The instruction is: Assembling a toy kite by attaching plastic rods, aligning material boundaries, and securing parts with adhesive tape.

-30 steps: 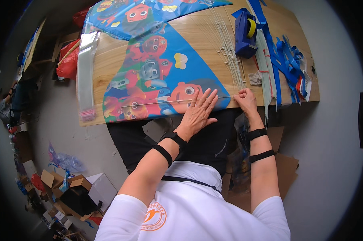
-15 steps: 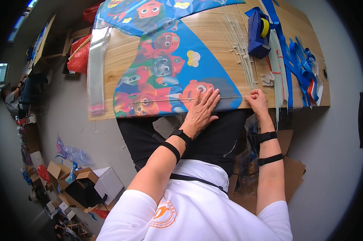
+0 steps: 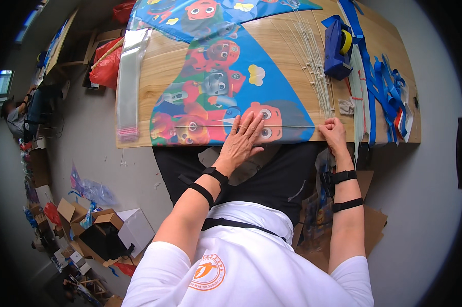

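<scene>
A shiny blue sheet printed with cartoon figures (image 3: 282, 97) lies on the wooden table, its lower edge along the table's near edge. Across its lower part runs a thin pale rod (image 3: 287, 126), roughly parallel to that edge. My left hand (image 3: 237, 143) rests on the sheet over the rod, palm down with fingers stretched out. Just past the sheet's right corner, my right hand (image 3: 334, 135) is closed in a pinch at the rod's right end. The fingertips partly hide that end.
Several thin rods (image 3: 312, 66) lie right of the sheet. Beyond them are a blue tape dispenser (image 3: 337, 51), a pale strip bundle (image 3: 360, 97) and blue ribbon (image 3: 389, 92). Clear plastic sleeves (image 3: 131, 77) lie at the table's left. Cardboard boxes (image 3: 95, 225) stand on the floor.
My left hand has slid left over the sheet, uncovering more of the large printed face. My right hand stays pinched at the right corner. The whole view has shifted slightly.
</scene>
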